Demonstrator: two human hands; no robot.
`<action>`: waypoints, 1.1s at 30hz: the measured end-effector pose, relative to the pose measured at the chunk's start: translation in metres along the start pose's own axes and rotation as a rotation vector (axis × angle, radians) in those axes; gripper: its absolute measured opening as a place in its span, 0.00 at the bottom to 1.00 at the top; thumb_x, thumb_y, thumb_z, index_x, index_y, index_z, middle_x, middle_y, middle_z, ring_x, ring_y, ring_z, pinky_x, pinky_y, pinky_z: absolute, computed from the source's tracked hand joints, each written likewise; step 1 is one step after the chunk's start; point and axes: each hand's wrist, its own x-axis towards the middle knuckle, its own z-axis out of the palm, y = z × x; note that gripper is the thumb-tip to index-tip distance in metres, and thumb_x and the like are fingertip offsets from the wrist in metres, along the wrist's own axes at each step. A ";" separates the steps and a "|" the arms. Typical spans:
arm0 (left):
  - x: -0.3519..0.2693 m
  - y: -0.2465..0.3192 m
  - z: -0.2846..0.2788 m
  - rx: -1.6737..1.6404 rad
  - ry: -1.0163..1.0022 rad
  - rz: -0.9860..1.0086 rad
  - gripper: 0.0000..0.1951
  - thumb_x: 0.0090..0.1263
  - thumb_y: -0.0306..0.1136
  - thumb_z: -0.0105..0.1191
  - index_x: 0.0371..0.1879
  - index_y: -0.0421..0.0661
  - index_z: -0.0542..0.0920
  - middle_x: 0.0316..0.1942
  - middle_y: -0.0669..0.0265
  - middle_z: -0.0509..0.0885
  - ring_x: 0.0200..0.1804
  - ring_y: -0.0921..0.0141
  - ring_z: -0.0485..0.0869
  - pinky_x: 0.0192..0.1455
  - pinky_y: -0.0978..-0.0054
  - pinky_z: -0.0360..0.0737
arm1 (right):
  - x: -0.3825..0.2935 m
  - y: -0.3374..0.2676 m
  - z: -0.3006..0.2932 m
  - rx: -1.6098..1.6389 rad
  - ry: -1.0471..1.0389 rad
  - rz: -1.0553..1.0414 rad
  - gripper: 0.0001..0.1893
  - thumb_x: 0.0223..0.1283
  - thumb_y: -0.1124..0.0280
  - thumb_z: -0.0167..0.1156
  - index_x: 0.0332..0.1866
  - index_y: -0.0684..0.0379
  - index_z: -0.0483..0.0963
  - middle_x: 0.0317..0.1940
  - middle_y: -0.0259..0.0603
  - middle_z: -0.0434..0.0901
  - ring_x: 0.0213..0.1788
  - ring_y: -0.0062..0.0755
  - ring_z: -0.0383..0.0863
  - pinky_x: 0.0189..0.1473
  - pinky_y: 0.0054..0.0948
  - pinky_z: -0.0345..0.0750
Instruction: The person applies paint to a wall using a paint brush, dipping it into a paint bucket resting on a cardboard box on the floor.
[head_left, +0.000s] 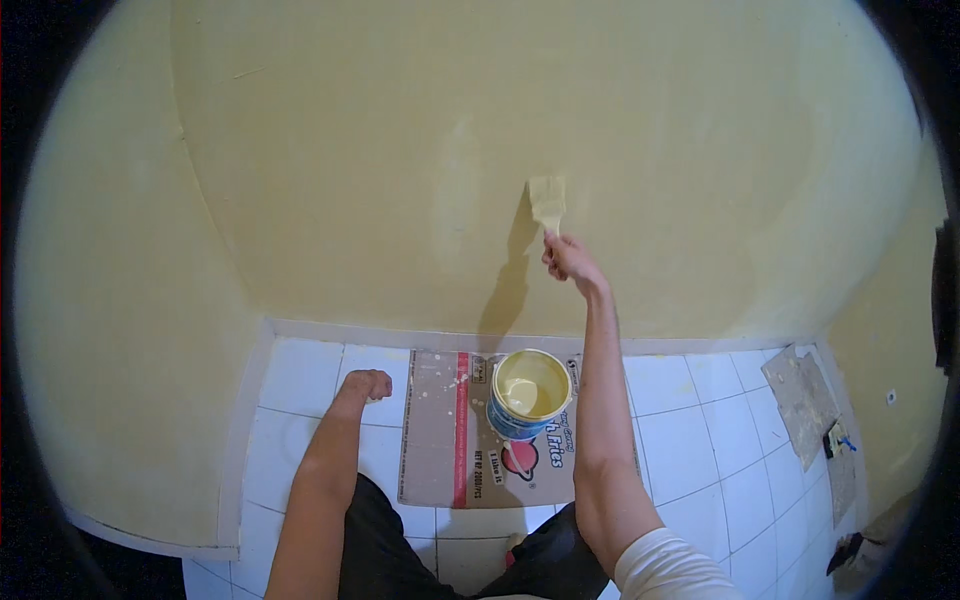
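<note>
My right hand (571, 260) grips the handle of a flat paintbrush (548, 199), its bristles up against the pale yellow wall (360, 195). The brush is coated in yellow paint and throws a shadow down to its left. My left hand (370, 384) is curled closed above the floor tiles, with nothing seen in it. Between my arms stands a round paint bucket (514, 431) with a blue label and yellow paint inside. It rests on a flattened cardboard sheet (435, 457) spotted with paint drops.
White floor tiles (679, 450) meet the wall at a pale skirting (360, 332). At the right lie a stained grey sheet (799, 397) and a small dark object with a blue part (836, 441). Side walls close in at left and right; the right one carries a small white fitting (891, 397).
</note>
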 end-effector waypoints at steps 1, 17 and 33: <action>0.000 -0.007 0.003 -0.005 0.004 -0.006 0.16 0.58 0.35 0.48 0.48 0.59 0.77 0.49 0.68 0.79 0.51 0.68 0.77 0.53 0.68 0.73 | 0.008 0.020 0.005 -0.003 -0.039 0.065 0.19 0.64 0.52 0.44 0.24 0.56 0.64 0.15 0.31 0.66 0.15 0.20 0.64 0.18 0.22 0.62; -0.021 0.009 -0.004 0.040 0.074 0.051 0.15 0.60 0.39 0.47 0.42 0.49 0.80 0.40 0.64 0.82 0.43 0.68 0.80 0.47 0.68 0.76 | 0.006 0.144 -0.030 -0.522 -0.257 0.566 0.16 0.58 0.61 0.44 0.17 0.56 0.65 0.09 0.32 0.66 0.08 0.22 0.59 0.10 0.25 0.57; -0.020 0.048 -0.007 0.141 0.292 0.354 0.17 0.60 0.41 0.45 0.46 0.51 0.77 0.46 0.61 0.79 0.52 0.62 0.76 0.54 0.62 0.71 | 0.017 -0.011 -0.017 -0.318 0.465 -0.545 0.16 0.53 0.64 0.42 0.19 0.64 0.71 0.11 0.46 0.70 0.16 0.35 0.72 0.21 0.32 0.67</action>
